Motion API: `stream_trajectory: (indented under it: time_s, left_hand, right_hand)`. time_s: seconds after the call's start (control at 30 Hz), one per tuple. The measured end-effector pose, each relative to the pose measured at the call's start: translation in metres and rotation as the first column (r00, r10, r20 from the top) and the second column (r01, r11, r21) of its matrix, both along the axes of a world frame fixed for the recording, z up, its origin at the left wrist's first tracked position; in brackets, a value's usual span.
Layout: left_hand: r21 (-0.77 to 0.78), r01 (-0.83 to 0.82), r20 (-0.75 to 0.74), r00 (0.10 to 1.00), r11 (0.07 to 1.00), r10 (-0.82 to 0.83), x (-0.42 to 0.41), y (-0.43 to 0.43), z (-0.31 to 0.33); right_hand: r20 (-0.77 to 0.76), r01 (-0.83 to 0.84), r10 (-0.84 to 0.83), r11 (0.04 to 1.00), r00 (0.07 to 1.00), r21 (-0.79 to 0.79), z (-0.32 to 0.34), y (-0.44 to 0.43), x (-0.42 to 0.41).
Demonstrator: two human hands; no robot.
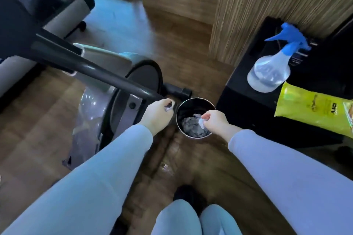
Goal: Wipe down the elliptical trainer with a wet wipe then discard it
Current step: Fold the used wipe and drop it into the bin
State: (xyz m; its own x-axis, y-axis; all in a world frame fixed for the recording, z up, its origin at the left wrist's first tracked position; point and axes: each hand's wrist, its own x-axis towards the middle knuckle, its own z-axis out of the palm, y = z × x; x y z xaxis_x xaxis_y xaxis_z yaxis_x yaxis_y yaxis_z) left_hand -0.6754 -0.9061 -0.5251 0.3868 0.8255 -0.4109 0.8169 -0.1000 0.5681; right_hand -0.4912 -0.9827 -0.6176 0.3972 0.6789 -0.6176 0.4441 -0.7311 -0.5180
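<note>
Pale-blue-clad knees (191, 219) fill the foreground. Beyond them, the right hand (215, 120) pinches a crumpled white wet wipe (201, 121) directly above the round black steel-rimmed bin (196, 99), which holds grey used wipes (192, 129). The left hand (156, 114) curls at the tip of the grey elliptical trainer's (91, 101) dark handlebar (95, 70); whether it grips anything cannot be told. Risk: the damp wipe clings to the fingers on release and drops outside the rim onto the wooden floor (181, 44).

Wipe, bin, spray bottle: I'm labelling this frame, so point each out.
wipe (201, 121), head view, crumpled end under fingers.
bin (191, 106), head view, far inner wall.
spray bottle (267, 74), head view, clear body.
</note>
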Motion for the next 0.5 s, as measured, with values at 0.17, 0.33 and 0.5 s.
stream_trajectory:
  time_s: [0.17,0.33,0.5]
  left_hand:
    - [-0.07,-0.025,-0.023,0.999,0.997,0.023,0.004,0.022,-0.054]
    - [-0.075,0.039,-0.046,0.998,0.996,-0.043,0.015,0.022,-0.075]
    - [-0.067,0.048,-0.049,0.997,0.997,-0.052,0.022,0.02,-0.066]
  right_hand:
    - [-0.052,0.084,-0.083,0.996,0.995,0.021,-0.064,0.024,0.003]
    - [-0.093,0.012,-0.014,0.999,0.996,-0.031,-0.085,0.041,0.008]
    - [-0.072,0.007,-0.006,1.0,0.997,0.014,-0.071,0.037,0.008]
